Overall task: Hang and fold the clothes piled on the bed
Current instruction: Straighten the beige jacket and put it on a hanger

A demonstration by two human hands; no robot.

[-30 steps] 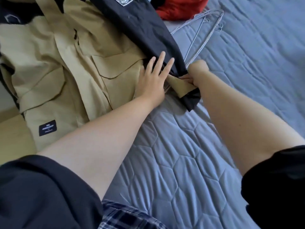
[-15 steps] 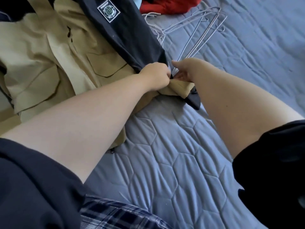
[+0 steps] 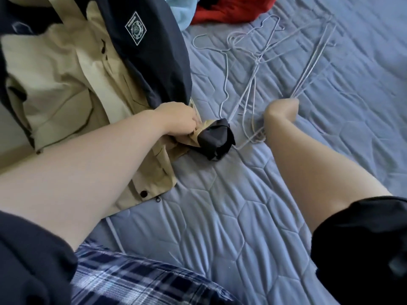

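Head view puts the beige jacket (image 3: 61,84) at the upper left of what I see, spread open on the blue quilt (image 3: 220,216); I take that jacket as my mark for everything else. A navy sleeve (image 3: 154,51) with a square patch (image 3: 135,28) lies across the jacket's right side and runs down to its lower right edge; at the end of it the cuff (image 3: 217,138) sits bunched on the quilt, dark cloth over a fold of beige.

My left hand (image 3: 178,121) is at that same lower right edge of the jacket, fingers curled tight and gripping the beige fabric just beside the cuff, knuckles touching the navy sleeve. My right hand (image 3: 280,113) is further right of the jacket, apart from the cuff; I see it from the wrist side, closed round a bundle of wire hangers (image 3: 253,69), though the fingertips are hidden from me. Wires run out of that grip above and below; the rest of the hangers lie tangled on the quilt to the right of the jacket, their hooks pointing towards its top.

Beyond the jacket's upper right corner lie a red garment (image 3: 231,7) and a light blue garment (image 3: 180,9); below the jacket, at the near edge, is plaid cloth (image 3: 132,278).
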